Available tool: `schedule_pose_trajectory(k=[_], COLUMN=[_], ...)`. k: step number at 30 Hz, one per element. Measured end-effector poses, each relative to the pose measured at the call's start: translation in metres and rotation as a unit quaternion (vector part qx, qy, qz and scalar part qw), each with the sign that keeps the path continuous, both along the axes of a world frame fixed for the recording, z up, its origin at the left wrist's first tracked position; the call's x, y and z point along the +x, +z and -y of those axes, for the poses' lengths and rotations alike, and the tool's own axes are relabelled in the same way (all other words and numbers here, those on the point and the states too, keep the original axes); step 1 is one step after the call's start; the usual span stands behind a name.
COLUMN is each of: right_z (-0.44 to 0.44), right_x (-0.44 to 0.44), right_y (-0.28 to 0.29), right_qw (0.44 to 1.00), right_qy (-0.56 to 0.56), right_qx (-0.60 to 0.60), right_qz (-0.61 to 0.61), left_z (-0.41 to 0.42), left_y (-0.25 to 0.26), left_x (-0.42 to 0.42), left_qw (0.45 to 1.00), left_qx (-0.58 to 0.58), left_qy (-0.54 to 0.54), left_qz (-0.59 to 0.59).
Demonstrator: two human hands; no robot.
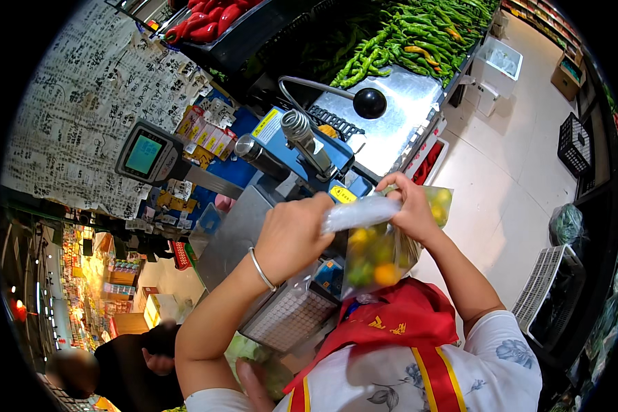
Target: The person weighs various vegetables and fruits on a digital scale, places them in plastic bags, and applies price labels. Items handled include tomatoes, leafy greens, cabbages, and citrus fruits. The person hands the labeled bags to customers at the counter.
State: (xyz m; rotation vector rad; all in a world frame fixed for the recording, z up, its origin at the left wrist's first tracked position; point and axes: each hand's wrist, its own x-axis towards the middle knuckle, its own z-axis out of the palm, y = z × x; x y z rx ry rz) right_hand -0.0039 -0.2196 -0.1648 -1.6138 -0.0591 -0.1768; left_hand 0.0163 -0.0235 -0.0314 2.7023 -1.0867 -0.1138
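Observation:
My left hand (301,232), with a bangle on its wrist, is closed around one end of a stretched, twisted length of clear plastic bag (363,212). My right hand (412,208) grips the other end, fingers bent. Below the stretched plastic hangs a clear bag of yellow, green and orange produce (383,262), slightly blurred. More bagged yellow produce (439,206) shows behind my right hand. Just beyond both hands stands a blue bench-top device (273,129) with a metal lever ending in a black ball knob (370,103). What kind of produce it is, I cannot tell.
A scale display (144,154) stands at left beside a metal surface (232,237). Green chili peppers (417,46) lie ahead, red peppers (211,23) at upper left. A person in black (134,365) is at lower left. Black crate (575,144) and foam box (497,64) are at right.

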Motion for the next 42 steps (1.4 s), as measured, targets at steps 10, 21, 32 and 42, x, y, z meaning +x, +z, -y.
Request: schedule_pose_trajectory(k=[10, 21, 32, 42], right_z=[-0.004, 0.038, 0.05, 0.051], right_x=[0.079, 0.089, -0.035, -0.019], right_y=[-0.031, 0.078, -0.081, -0.032], right_qw=[1.0, 0.969, 0.95, 0.938], right_qy=[0.016, -0.059, -0.176, -0.185], right_qx=[-0.012, 0.205, -0.193, -0.212], right_qz=[-0.009, 0.125, 0.172, 0.203], left_z=[0.019, -0.025, -0.023, -0.001], left_y=[-0.015, -0.104, -0.098, -0.071], left_x=[0.038, -0.016, -0.006, 0.01], left_qw=[0.997, 0.71, 0.662, 0.745], left_qx=[-0.048, -0.546, -0.583, -0.527], left_qy=[0.042, 0.28, 0.252, 0.227], left_qz=[0.051, -0.345, -0.398, -0.34])
